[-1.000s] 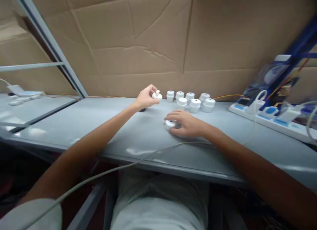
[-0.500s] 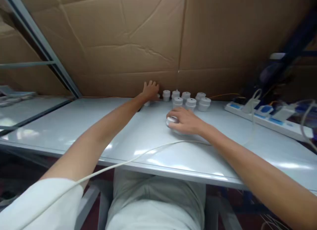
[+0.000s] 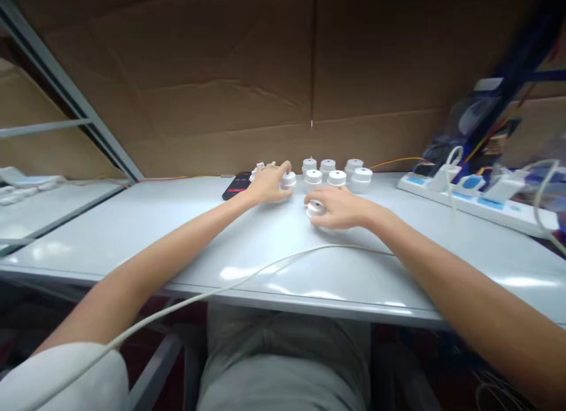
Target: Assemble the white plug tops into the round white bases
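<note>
Several round white pieces (image 3: 361,179) stand grouped on the glossy table near the cardboard. My left hand (image 3: 270,182) has its thumb and fingers around another white round piece (image 3: 288,180) at the left of the group. Small white parts (image 3: 257,170) show behind that hand, partly hidden by it. My right hand (image 3: 338,207) is closed around a white round piece (image 3: 315,208) in front of the group, with its top showing between thumb and fingers.
A dark phone (image 3: 239,184) lies left of my left hand. A white cable (image 3: 283,261) crosses the table front. At the right is a power strip (image 3: 477,203) with plugs. Cardboard (image 3: 230,116) rises behind the table (image 3: 186,190), and a metal frame (image 3: 104,134) stands left.
My left hand has come nearer, away from the cardboard, and now grips a round piece. The phone shows more. My right hand still holds its piece, slightly farther right in view.
</note>
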The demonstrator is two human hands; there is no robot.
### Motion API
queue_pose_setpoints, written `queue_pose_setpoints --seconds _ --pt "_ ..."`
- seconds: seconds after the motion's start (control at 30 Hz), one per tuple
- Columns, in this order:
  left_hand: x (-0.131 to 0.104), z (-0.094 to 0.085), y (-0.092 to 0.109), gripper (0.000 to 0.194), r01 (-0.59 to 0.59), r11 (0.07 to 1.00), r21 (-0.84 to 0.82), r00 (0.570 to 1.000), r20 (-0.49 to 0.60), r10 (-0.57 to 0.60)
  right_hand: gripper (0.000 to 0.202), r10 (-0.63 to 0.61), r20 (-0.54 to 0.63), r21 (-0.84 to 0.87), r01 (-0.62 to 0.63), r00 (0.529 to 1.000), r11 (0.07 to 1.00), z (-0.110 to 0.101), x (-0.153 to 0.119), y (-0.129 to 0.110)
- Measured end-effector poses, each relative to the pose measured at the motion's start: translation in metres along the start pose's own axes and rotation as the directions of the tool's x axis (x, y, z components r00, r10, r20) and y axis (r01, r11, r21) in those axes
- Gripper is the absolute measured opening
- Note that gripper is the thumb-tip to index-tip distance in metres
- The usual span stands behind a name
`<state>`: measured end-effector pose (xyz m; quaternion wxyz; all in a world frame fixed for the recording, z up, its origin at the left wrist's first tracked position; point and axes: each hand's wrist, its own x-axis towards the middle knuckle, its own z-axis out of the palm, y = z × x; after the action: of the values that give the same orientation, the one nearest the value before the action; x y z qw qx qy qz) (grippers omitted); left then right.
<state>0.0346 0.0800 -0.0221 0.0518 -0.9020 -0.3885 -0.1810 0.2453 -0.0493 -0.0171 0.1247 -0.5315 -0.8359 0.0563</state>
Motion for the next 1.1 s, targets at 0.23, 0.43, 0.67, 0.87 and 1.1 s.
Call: queue_pose_setpoints --seconds 0.23,0.43,0.67,0.87,1.1 --pt "-0.052 -0.007 0.029 0.050 -0.303 0.883 -0.358 0.936 -0.285 0.206 0.039 0.082 -0.409 0.349 0.072 0.909 0.934 0.000 0.010 -0.033" --pt "-0.059 -0.025 0.047 0.039 -0.399 0.916 0.036 0.807 -0.459 0.370 0.039 0.382 -0.102 0.966 0.001 0.918 0.257 -0.008 0.012 -0.044" --pt "-0.068 -0.037 0.065 0.044 -0.408 0.909 -0.087 0.845 -0.414 0.340 0.049 0.336 0.045 0.995 -0.072 0.941 0.069 -0.002 0.010 -0.053" --pt "-0.058 -0.059 0.060 0.045 0.010 0.396 -0.918 0.951 -0.113 -0.288 0.028 0.220 -0.679 0.623 0.391 0.701 0.678 -0.012 0.005 -0.050" --pt "-0.046 -0.042 0.001 0.051 0.147 0.282 -0.948 0.934 0.039 -0.355 0.029 -0.263 -0.522 0.057 0.341 0.811 0.938 0.008 0.005 -0.022"
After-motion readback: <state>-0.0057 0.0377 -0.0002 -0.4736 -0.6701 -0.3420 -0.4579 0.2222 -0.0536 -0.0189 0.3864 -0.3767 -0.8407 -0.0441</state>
